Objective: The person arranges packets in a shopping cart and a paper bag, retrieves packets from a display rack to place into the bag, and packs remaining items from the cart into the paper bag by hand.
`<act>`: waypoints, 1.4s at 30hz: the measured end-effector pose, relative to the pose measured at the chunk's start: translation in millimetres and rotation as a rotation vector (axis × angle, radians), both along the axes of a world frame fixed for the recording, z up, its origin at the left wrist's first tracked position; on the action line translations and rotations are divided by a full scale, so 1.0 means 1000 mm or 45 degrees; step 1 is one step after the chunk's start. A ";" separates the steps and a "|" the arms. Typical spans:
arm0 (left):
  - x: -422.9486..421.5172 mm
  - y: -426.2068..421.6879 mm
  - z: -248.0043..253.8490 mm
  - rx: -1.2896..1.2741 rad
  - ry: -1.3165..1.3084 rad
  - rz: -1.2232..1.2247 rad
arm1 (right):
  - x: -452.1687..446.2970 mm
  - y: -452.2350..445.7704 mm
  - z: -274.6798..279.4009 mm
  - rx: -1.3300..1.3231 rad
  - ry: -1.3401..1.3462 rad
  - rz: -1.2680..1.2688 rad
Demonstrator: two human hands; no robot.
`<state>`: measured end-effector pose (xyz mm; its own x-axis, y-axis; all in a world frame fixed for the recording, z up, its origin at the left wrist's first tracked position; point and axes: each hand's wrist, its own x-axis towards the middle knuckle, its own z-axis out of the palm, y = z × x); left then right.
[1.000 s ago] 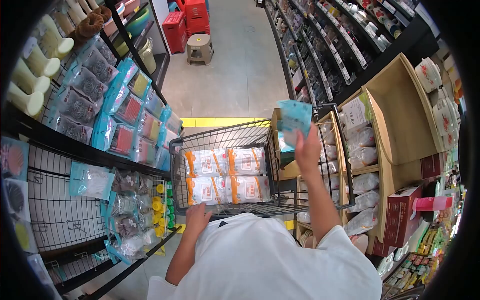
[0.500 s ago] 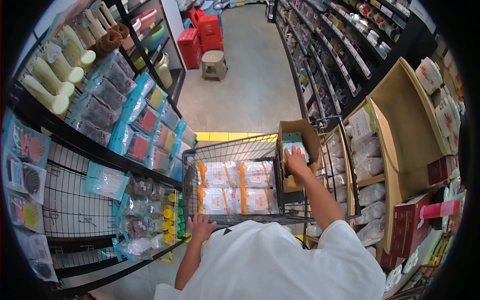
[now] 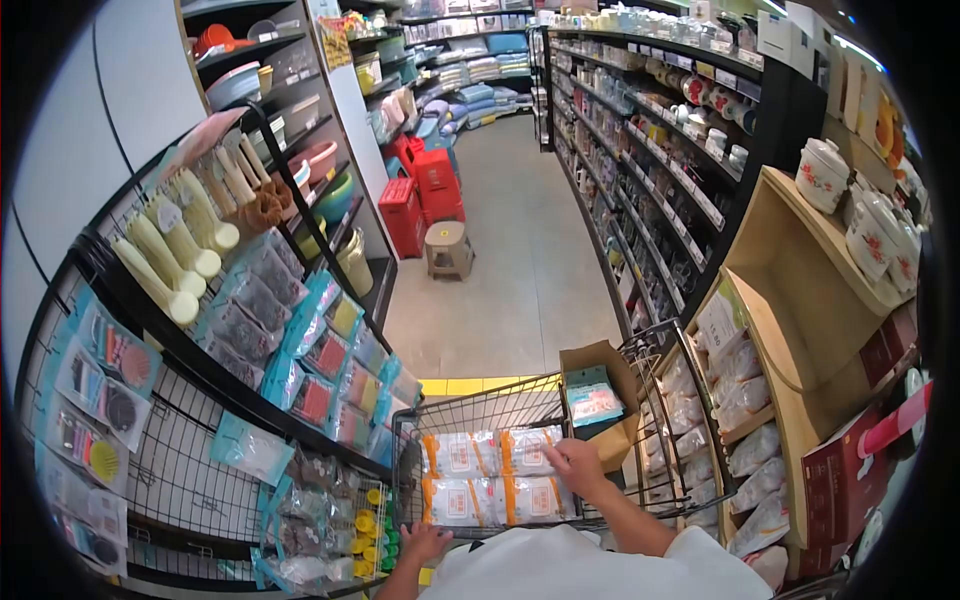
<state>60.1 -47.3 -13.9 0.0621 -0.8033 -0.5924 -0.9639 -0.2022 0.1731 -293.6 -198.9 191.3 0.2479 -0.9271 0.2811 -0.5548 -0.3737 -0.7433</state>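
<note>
My left hand (image 3: 425, 541) rests at the near left rim of the black wire shopping cart (image 3: 480, 399), its fingers spread. White-and-orange plastic packages (image 3: 458, 455) lie in two rows inside the basket. Over the right-hand packages is my right hand (image 3: 575, 466), fingers apart and with nothing visible in it. Whether its fingertips touch the package beneath cannot be made out. At the cart's right end stands an open cardboard box (image 3: 597, 358), with a teal-and-white packet (image 3: 593, 403) showing inside.
A wire rack (image 3: 185, 440) with hanging bagged goods borders the left. On the right are a wooden display stand (image 3: 775, 325) with wrapped goods and long black shelves (image 3: 640, 170). Ahead, a beige stool (image 3: 448, 250) and red stools (image 3: 436, 185) stand along the aisle.
My right hand has left the cardboard box and come over the packages, exposing the packet in the box. My left hand stays at the rim. The view has tilted up.
</note>
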 end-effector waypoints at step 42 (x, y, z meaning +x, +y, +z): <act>-0.006 0.003 0.027 -0.179 0.272 0.013 | -0.026 0.032 0.094 0.503 0.219 0.546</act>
<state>54.4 -44.2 13.3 -0.0441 -0.8786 -0.4755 -0.9005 -0.1712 0.3998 -320.0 -166.9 284.9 0.6338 -0.7605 -0.1411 -0.5404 -0.3049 -0.7843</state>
